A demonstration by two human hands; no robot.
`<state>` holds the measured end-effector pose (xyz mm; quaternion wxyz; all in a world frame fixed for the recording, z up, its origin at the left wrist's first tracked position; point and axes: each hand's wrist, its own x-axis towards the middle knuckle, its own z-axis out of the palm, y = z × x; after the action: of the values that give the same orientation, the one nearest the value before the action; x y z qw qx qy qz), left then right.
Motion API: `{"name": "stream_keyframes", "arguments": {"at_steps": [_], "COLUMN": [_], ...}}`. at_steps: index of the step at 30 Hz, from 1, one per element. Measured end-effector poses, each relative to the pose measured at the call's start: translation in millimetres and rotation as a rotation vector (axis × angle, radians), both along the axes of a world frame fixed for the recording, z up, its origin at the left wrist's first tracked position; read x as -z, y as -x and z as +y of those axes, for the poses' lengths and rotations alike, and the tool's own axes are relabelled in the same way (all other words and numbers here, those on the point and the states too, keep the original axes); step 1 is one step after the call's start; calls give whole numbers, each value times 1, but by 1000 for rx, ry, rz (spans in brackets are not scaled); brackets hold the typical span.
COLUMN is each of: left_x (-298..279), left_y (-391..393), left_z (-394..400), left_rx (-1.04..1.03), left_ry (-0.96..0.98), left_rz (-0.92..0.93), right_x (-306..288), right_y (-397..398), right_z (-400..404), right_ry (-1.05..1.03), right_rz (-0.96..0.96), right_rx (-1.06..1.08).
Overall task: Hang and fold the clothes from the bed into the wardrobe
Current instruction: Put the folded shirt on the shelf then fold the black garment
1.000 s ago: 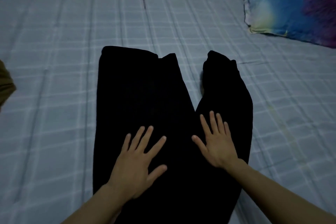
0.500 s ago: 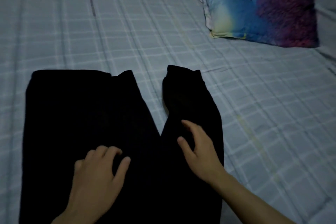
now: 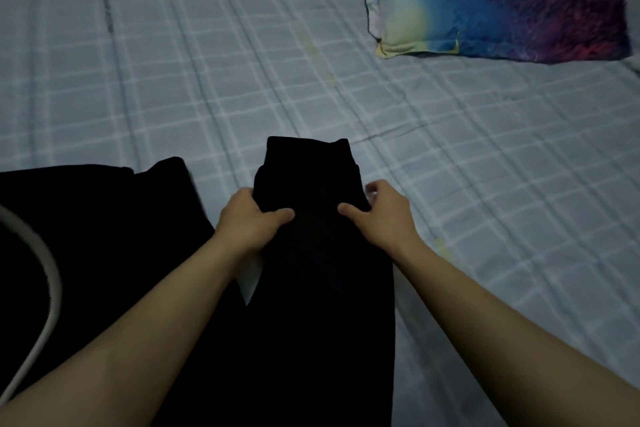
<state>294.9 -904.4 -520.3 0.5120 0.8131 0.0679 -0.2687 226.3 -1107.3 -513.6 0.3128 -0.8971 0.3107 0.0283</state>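
So the bed [image 3: 173, 80] takes up pretty much the whole view, pale blue-grey sheet with a white check pattern, a bit wrinkled on the right side. Spread across the near part of it are my black trousers [image 3: 311, 288], dark enough that I can't really make out seams or folds; one leg runs off to the left edge and the other lies straight ahead of me, its far end toward the middle of the bed. Far right there's a tie-dye pillow [image 3: 502, 3], blue going into purple with a yellowish end, well apart from the trousers. My left hand [image 3: 247, 218] grips the left edge of that middle leg, thumb on top and fingers tucked under the fabric. My right hand [image 3: 381, 215] pinches the right edge, thumb pressing on top, fingers curled round the side.
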Motion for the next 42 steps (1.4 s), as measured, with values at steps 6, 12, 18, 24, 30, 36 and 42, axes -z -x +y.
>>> {"name": "stream_keyframes", "arguments": {"at_steps": [6, 12, 18, 24, 30, 36, 42], "left_x": [-14, -10, -15, -50, -82, -53, -20], "left_y": [-38, -45, -37, -31, -15, -16, 23], "left_z": [-24, -23, -31, -39, -55, -70, -60], "left_rx": [-133, 46, 26, 88, 232, 108, 303], "left_ry": [113, -35, 78, 420, 743, 301, -308], "left_rz": [-227, 43, 148, 139, 258, 7, -433], "right_x": [3, 3, -5, 9, -40, -38, -6], "right_y": [-8, 4, -17, -3, 11, 1, 13], "right_z": [-29, -38, -45, -46, -36, -55, -56], "right_ry": [-241, -293, -814, -541, -1238, -868, -257], "right_rz": [-254, -47, 34, -154, -309, -345, 38], "right_rx": [183, 211, 368, 402, 130, 216, 107]}}
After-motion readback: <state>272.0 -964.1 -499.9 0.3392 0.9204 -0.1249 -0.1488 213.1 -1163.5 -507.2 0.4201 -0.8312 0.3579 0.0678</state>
